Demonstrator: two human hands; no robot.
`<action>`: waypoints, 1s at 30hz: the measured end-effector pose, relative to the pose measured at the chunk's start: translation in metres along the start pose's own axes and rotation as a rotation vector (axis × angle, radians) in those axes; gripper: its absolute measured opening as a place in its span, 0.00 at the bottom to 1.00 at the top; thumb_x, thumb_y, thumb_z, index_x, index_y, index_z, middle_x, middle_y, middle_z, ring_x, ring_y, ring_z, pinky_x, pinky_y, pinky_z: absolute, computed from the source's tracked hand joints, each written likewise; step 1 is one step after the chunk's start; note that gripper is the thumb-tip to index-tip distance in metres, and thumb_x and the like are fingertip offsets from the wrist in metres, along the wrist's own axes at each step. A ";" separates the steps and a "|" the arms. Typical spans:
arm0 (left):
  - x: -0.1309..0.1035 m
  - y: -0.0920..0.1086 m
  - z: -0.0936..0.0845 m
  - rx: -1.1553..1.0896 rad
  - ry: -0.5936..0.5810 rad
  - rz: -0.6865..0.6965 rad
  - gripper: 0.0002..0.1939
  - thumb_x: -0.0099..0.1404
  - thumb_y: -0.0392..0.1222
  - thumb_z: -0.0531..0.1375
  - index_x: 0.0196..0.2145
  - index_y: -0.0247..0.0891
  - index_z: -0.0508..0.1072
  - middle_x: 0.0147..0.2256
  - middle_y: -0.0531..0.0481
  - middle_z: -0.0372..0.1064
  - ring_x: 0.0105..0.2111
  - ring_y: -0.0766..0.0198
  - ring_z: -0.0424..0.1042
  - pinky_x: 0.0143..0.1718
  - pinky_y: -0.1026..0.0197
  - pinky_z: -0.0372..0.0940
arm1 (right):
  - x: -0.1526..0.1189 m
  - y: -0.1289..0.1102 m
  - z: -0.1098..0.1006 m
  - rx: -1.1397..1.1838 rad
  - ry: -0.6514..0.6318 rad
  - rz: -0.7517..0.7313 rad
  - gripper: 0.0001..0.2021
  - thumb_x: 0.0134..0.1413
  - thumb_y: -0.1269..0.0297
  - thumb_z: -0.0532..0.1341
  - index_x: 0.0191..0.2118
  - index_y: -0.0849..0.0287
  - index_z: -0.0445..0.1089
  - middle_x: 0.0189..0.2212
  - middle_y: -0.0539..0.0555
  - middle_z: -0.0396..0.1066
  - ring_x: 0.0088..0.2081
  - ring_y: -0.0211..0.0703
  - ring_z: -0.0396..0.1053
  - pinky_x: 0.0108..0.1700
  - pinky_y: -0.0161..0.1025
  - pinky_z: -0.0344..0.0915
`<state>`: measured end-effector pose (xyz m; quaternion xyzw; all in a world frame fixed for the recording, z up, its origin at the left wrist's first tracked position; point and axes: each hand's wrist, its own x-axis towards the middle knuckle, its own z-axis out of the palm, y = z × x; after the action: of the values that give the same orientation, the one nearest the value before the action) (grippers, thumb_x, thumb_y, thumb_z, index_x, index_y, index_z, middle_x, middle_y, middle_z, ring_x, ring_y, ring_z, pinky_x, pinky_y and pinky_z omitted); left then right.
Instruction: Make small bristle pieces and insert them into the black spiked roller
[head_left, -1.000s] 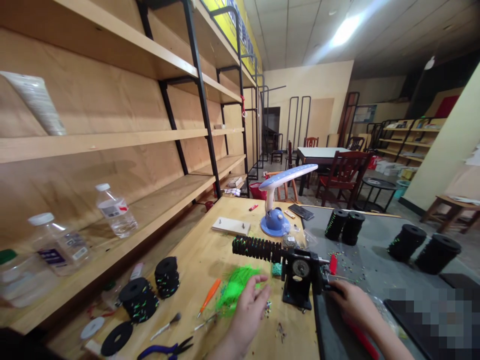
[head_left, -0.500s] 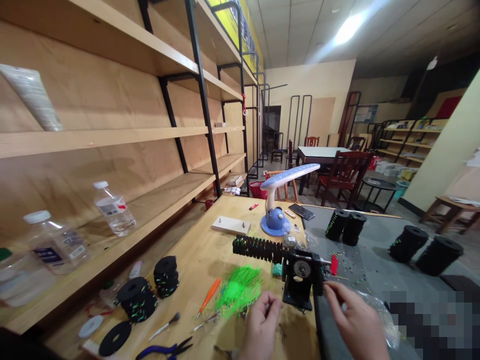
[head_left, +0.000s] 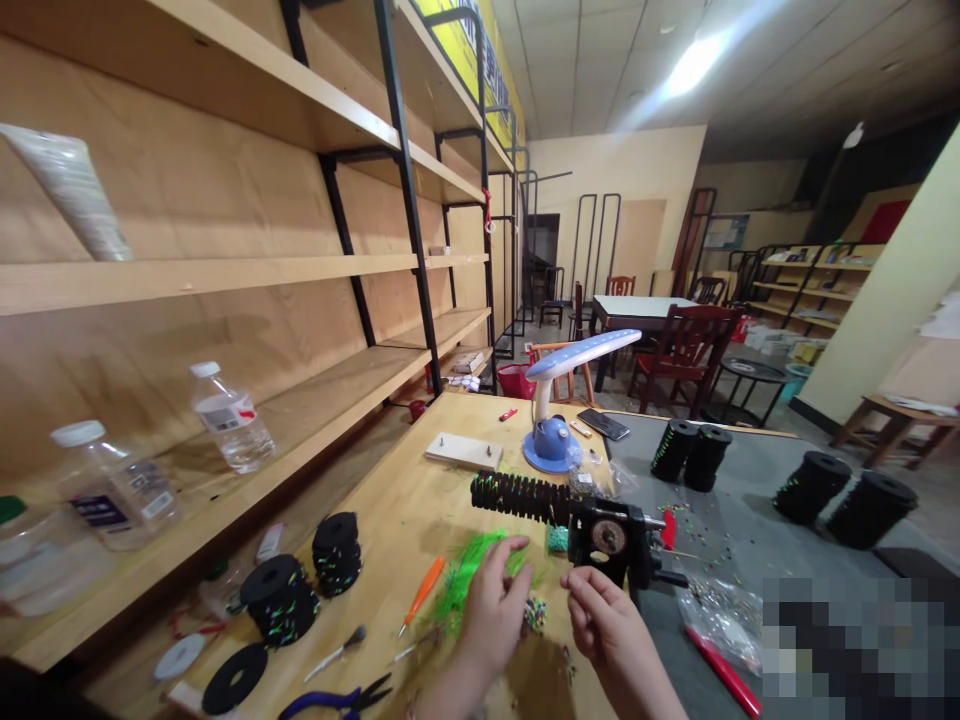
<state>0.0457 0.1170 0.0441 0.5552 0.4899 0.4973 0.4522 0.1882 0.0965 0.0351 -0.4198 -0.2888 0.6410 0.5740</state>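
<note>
My left hand [head_left: 487,605] is over a pile of bright green fibres [head_left: 465,570], its thumb and fingers apart and nothing visible between them. Close to its fingertips lie small multicoloured beads [head_left: 535,614]. My right hand [head_left: 611,630] is closed in a pinch just in front of a black hand-cranked winder [head_left: 609,540]; anything between the fingertips is too small to make out. A black ridged roll with green flecks [head_left: 517,496] sits on the winder's shaft and points left. The winder's crank handle [head_left: 670,578] sticks out at the right, apart from my hand.
An orange-handled tool [head_left: 424,592], a brush [head_left: 337,652] and blue-handled pliers [head_left: 341,697] lie at the left. Black spools [head_left: 279,600] stand on both sides. Behind the winder are a blue lamp [head_left: 551,445] and a phone [head_left: 604,424]. A red stick [head_left: 724,672] lies right.
My right hand has moved left from beside the crank to in front of the winder. My left hand has shifted up and left over the green fibres, and its fingers have opened.
</note>
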 end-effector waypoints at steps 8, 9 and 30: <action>0.002 0.010 0.009 -0.391 -0.242 -0.184 0.21 0.54 0.58 0.64 0.26 0.38 0.63 0.16 0.64 0.47 0.16 0.74 0.43 0.17 0.69 0.41 | -0.003 -0.001 0.003 -0.014 -0.033 0.011 0.25 0.33 0.45 0.73 0.28 0.60 0.67 0.11 0.37 0.53 0.13 0.23 0.41 0.16 0.26 0.36; -0.003 0.012 0.001 -0.408 -0.243 -0.174 0.22 0.55 0.59 0.63 0.26 0.39 0.62 0.16 0.64 0.45 0.16 0.74 0.42 0.17 0.68 0.40 | -0.003 0.000 0.003 -0.014 -0.033 0.014 0.25 0.33 0.44 0.73 0.28 0.60 0.67 0.11 0.37 0.52 0.13 0.23 0.40 0.16 0.26 0.36; -0.008 0.010 0.015 -0.297 -0.191 -0.223 0.23 0.52 0.55 0.66 0.38 0.35 0.69 0.29 0.48 0.73 0.14 0.75 0.56 0.16 0.68 0.48 | -0.011 0.036 0.008 -0.213 -0.003 -0.044 0.30 0.30 0.33 0.67 0.25 0.58 0.64 0.10 0.38 0.51 0.12 0.25 0.40 0.15 0.27 0.37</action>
<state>0.0619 0.1081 0.0522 0.4693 0.4247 0.4560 0.6256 0.1633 0.0806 0.0104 -0.4710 -0.3653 0.5946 0.5396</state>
